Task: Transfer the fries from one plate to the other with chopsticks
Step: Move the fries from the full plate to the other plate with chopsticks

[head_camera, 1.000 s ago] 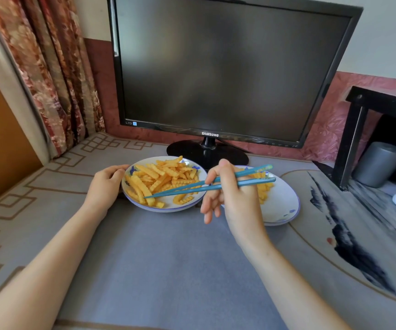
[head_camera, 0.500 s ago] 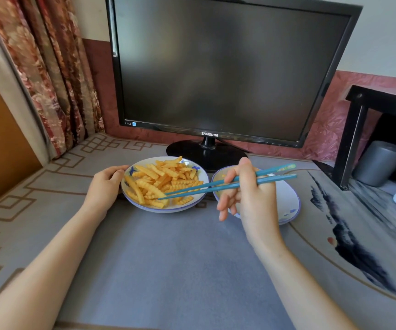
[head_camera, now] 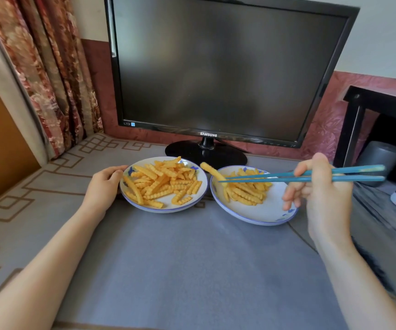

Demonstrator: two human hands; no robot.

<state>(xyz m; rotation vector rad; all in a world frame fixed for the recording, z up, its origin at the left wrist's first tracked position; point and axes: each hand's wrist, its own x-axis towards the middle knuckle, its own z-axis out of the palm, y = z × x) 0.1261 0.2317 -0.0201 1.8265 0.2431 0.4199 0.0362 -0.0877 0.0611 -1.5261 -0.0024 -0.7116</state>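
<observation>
Two plates sit side by side in the middle of the frame, their rims almost touching. The fuller plate [head_camera: 163, 209], left of centre, carries a loose heap of crinkle-cut fries [head_camera: 163, 184], too many and too overlapped to count. The sparser plate [head_camera: 263, 214], right of centre, holds a smaller pile [head_camera: 247, 191] at its far side.

Two hands are in view. The left hand [head_camera: 104, 186] grips the left rim of the fuller plate with curled fingers. The right hand [head_camera: 320, 194], at the right of the frame, holds one pair of blue chopsticks [head_camera: 287, 177] that reach leftward nearly level. Their tips pinch a single fry [head_camera: 212, 173] by its lower end (it tilts up to the left), in the air over the left rim of the sparser plate.

The counter [head_camera: 192, 258] is covered in grey cloth with a brown geometric border on the left. One dark Samsung monitor [head_camera: 216, 72] stands just behind the plates. One floral curtain [head_camera: 49, 79] hangs at upper left. At the right edge stand a black frame [head_camera: 354, 129] and one grey cylinder [head_camera: 380, 158]. The wall behind is white above and pinkish red below.
</observation>
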